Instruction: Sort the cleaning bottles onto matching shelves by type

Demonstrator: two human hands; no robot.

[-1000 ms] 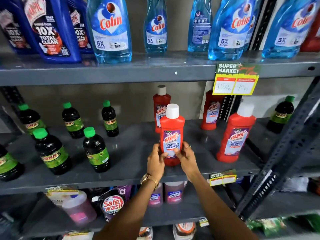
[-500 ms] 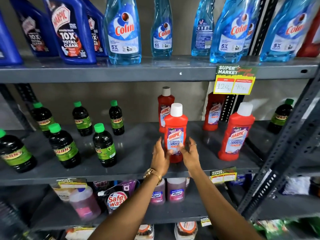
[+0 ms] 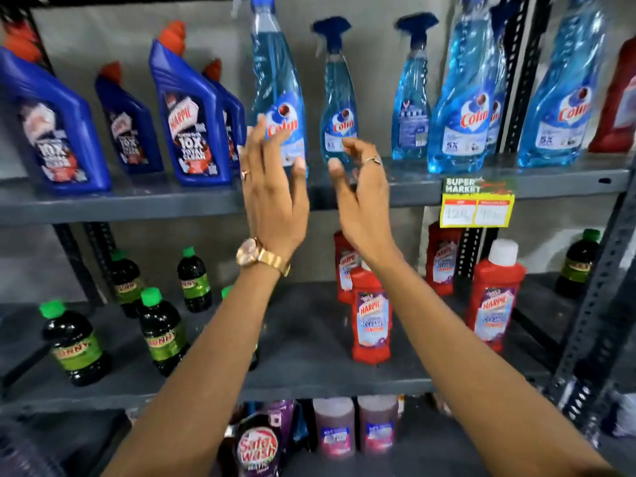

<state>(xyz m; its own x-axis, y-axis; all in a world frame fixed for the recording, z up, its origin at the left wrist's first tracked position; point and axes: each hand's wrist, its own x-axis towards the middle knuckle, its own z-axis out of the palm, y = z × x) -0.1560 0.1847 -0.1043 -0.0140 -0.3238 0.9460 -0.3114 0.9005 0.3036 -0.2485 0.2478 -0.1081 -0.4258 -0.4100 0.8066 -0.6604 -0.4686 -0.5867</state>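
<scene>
Both my hands are raised in front of the top shelf [image 3: 137, 204], fingers apart and holding nothing. My left hand [image 3: 272, 191] is just in front of a tall blue Colin bottle [image 3: 278, 84]. My right hand [image 3: 361, 197] is below a smaller Colin spray bottle [image 3: 339, 108]. The red Harpic bathroom cleaner bottle [image 3: 371, 325] stands free on the middle shelf [image 3: 309, 373], partly behind my right forearm. Dark blue Harpic bottles [image 3: 192, 122] fill the top shelf's left side; more Colin bottles [image 3: 461, 108] stand at its right.
Several green-capped black Sunny bottles [image 3: 161, 332] stand at the middle shelf's left, one more [image 3: 578, 263] at its far right. Other red Harpic bottles [image 3: 495, 297] stand right of centre. A yellow price tag [image 3: 476, 208] hangs from the top shelf. Safewash and pink bottles [image 3: 334, 428] sit below.
Both hands let go of the red Harpic bottle, left standing on the middle shelf, and rose to the top shelf near the Colin bottles. The view tilted upward.
</scene>
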